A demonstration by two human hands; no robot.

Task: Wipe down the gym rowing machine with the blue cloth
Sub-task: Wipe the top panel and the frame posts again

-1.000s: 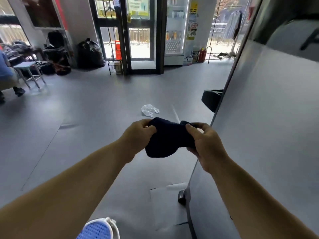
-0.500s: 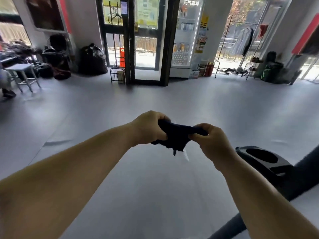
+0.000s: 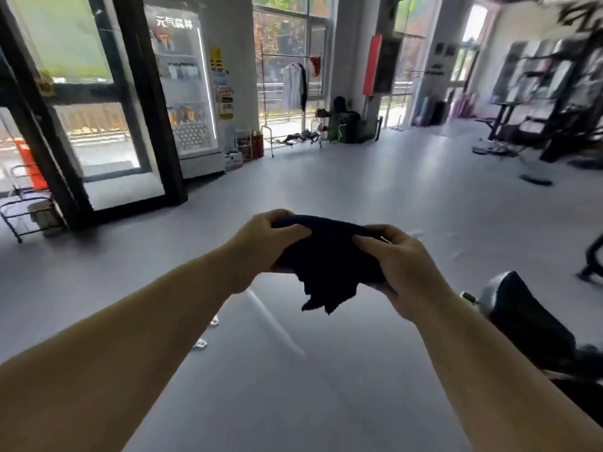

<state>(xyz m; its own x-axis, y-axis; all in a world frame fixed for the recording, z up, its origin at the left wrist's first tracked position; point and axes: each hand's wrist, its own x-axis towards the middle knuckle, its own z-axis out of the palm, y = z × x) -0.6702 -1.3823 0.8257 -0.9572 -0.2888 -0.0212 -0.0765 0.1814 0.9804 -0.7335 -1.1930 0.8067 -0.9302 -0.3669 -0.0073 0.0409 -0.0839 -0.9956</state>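
My left hand (image 3: 267, 243) and right hand (image 3: 404, 265) grip bunched blue cloth (image 3: 326, 265) in air; rowing machine (image 3: 528, 318) untouched, all wiping left.

This is a gym hall. At 2 o'clock stand black exercise frames and racks (image 3: 554, 102), blurred, with rolled mats (image 3: 463, 107) propped by the wall near 1 o'clock. A wide grey floor (image 3: 359, 197) runs throughout. A lit drinks fridge (image 3: 187, 93) sits at 11 o'clock beside glass doors (image 3: 98, 109), a clothes rail (image 3: 293, 83) with hanging garments stands at 12, and a black padded machine seat (image 3: 528, 318) lies at 4 o'clock.
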